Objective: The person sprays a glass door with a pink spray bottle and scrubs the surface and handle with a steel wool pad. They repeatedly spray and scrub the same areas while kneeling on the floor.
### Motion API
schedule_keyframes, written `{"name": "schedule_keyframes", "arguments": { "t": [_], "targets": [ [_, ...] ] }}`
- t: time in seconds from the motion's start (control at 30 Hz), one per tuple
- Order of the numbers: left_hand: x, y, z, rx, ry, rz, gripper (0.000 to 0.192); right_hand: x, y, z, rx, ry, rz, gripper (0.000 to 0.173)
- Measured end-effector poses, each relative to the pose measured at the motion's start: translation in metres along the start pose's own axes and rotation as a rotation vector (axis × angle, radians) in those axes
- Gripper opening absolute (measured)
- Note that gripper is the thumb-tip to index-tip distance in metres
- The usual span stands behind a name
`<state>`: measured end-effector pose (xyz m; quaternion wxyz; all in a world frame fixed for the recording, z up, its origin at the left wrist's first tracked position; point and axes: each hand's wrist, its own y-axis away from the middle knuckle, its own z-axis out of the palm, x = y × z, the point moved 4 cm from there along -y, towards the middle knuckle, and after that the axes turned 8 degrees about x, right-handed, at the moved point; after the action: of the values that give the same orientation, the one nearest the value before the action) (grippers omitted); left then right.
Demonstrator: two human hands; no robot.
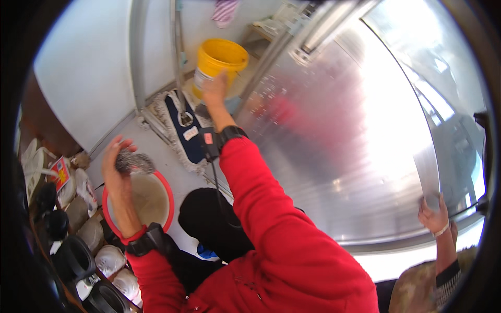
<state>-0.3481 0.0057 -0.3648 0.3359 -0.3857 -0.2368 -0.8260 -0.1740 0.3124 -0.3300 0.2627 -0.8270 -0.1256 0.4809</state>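
A grey metal scouring pad (135,162) is in my left hand (117,172), held at the palm and fingers. Below it stands a red-rimmed basin (170,195) of cloudy water. My right hand (215,90) is stretched forward in front of a yellow plastic bucket (211,60). It overlaps the bucket's lower side; whether it touches the bucket, and how its fingers are set, is too blurred to tell. To the right of my right arm lies a large shiny metal panel (313,156), with drops or suds on its upper left part.
A flat mop (188,137) lies on the floor by a metal frame post (178,51). Shoes (111,260) crowd a rack at left. At lower right, another person's hand (433,215) is at the panel's edge. A pink striped slipper (226,11) shows at the top.
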Motion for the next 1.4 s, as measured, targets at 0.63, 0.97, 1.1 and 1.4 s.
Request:
{"name": "schedule_keyframes", "arguments": {
  "t": [0.63, 0.97, 1.1, 1.4],
  "targets": [
    [0.016, 0.009, -0.028, -0.002, -0.022, 0.007, 0.042, -0.089, 0.055, -0.066, -0.458, -0.102, -0.350, 0.049],
    [0.015, 0.028, -0.007, -0.001, 0.049, 0.030, 0.039, -0.097, 0.081, -0.149, -0.794, -0.077, -0.371, 0.039],
    [-0.008, 0.037, 0.038, -0.186, 0.194, -0.047, 0.040, -0.159, 0.131, -0.147, -0.740, -0.188, -0.769, 0.040],
    [-0.026, 0.063, 0.083, -0.446, 0.439, -0.224, 0.058, -0.161, 0.140, -0.135, -0.788, -0.347, -0.645, 0.042]
  ]
}}
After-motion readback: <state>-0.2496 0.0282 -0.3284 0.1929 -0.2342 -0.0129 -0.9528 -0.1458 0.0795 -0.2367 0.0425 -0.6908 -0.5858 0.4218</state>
